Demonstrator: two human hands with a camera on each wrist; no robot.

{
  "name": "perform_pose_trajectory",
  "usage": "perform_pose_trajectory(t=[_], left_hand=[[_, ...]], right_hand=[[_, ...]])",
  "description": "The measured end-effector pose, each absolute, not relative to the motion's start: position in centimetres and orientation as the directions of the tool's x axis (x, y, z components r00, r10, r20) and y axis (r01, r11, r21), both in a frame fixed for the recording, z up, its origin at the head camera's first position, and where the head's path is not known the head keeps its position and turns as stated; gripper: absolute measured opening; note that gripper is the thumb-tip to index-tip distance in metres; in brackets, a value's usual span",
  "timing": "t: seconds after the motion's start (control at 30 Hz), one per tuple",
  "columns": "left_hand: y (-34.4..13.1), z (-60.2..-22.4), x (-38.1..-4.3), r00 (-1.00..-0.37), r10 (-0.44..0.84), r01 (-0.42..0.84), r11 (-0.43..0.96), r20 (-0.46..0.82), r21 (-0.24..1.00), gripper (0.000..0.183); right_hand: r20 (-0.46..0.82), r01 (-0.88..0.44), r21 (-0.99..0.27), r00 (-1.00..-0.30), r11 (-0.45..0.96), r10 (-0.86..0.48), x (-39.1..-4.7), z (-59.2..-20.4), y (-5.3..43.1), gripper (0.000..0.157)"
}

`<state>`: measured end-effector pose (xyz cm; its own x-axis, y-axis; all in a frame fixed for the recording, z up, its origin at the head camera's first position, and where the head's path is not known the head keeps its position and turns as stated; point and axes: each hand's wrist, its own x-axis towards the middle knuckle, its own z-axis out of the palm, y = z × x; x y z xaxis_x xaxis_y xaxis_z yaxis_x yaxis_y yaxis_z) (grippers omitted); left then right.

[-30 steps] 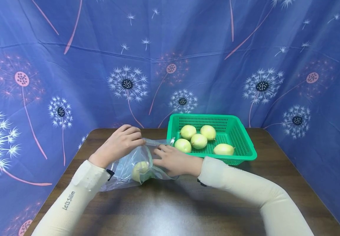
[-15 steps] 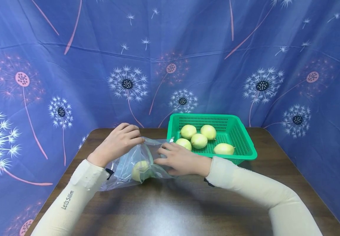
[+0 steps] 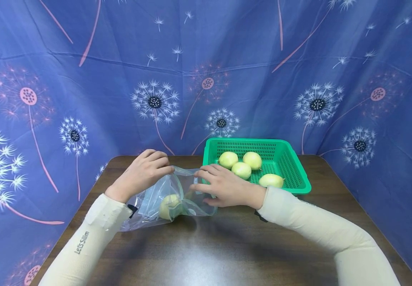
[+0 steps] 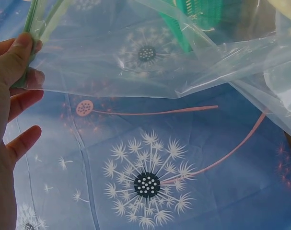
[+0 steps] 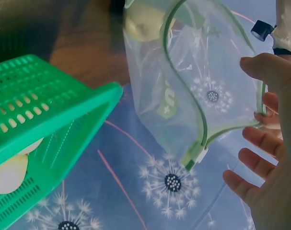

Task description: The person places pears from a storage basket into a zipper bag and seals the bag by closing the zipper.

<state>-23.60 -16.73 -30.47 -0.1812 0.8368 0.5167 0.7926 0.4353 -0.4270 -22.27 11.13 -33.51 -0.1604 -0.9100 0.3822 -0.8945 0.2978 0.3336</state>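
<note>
Close in first, down onto the dark wooden tabletop (image 3: 206, 256), glossy and catching the light. Just beyond, to a pale yellow-green fruit (image 3: 170, 205), resting low inside the clear bag (image 3: 143, 222). Looks firm and rounded, probably weighty for such thin film, smooth enough to slip, likely to bruise if dropped. Best cupped round the widest part, never nipped at one end.

Up to the bag itself now: looks light, limp and slick, apt to fold in at the mouth. Better taken by the green-edged rim (image 5: 204, 132), stiffer by the look of it. Pinched at that very edge by the left grip (image 3: 146, 171), thumb against fingers! Over to the right grip (image 3: 225, 184): holding nothing, fingers parted and loose, right by the bag's mouth; impossible to tell whether brushing the film.

Farther back, into the green basket (image 3: 294, 167), with four more fruits (image 3: 241, 171) showing, perhaps others hidden behind the right grip. Should suit the same cupped hold. Farthest of all, up the blue dandelion cloth (image 3: 263, 79).
</note>
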Motion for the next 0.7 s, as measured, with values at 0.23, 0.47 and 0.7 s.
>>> perform_pose_trajectory(t=[0.23, 0.47, 0.7], left_hand=[[-16.8, -30.6, -23.4, -0.198, 0.839, 0.792, 0.442, 0.507, -0.421, 0.021], [-16.8, -30.7, -23.4, -0.191, 0.837, 0.793, 0.440, 0.512, -0.423, 0.019], [-16.8, -30.8, -23.4, -0.191, 0.840, 0.795, 0.435, 0.507, -0.421, 0.020]], right_hand=[[0.401, -0.877, 0.369, -0.149, 0.308, -0.904, -22.7, -33.0, 12.0, 0.053], [0.414, -0.864, 0.370, -0.176, 0.342, -0.893, -23.3, -32.6, 12.9, 0.053], [0.424, -0.857, 0.348, -0.217, 0.380, -0.879, -23.8, -32.2, 13.6, 0.056]])
